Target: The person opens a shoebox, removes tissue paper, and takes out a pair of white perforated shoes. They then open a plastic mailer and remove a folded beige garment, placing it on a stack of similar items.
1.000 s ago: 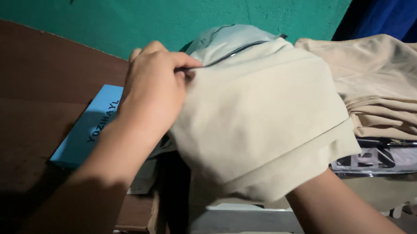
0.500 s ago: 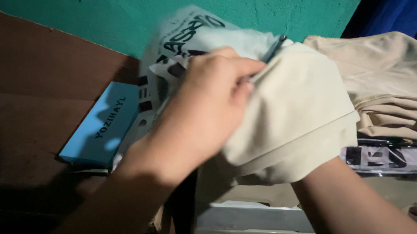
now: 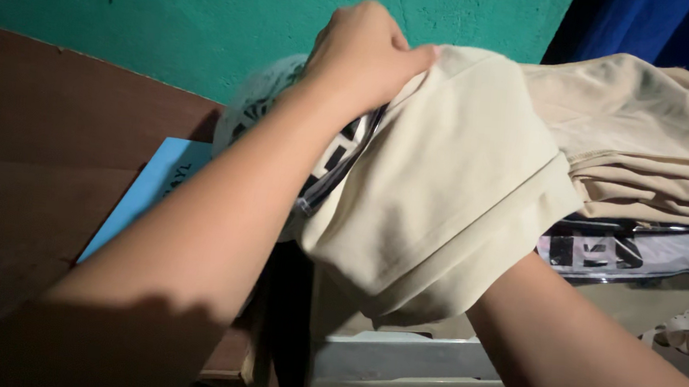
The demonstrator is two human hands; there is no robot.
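Now my left hand point(image 3: 366, 54) is closed over the upper edge of a folded cream-coloured cloth garment point(image 3: 442, 184), fingers curled and thumb pinching the fabric, just where a clear plastic bag with black printing point(image 3: 327, 156) shows from under it. My right hand is hidden below the garment; only the forearm point(image 3: 576, 355) shows, so I cannot tell if it is open or gripping, but it seems to carry the garment from under. The garment is raised in front of the green wall point(image 3: 211, 14), beside a pile of beige folded clothes point(image 3: 655, 150). A light blue flat box point(image 3: 146, 196) lies on the brown wooden desk point(image 3: 50, 132). I judge that the garment is going into the bag or coming out of it; the next move needs a steady pinch and a smooth slide along the bag's opening.
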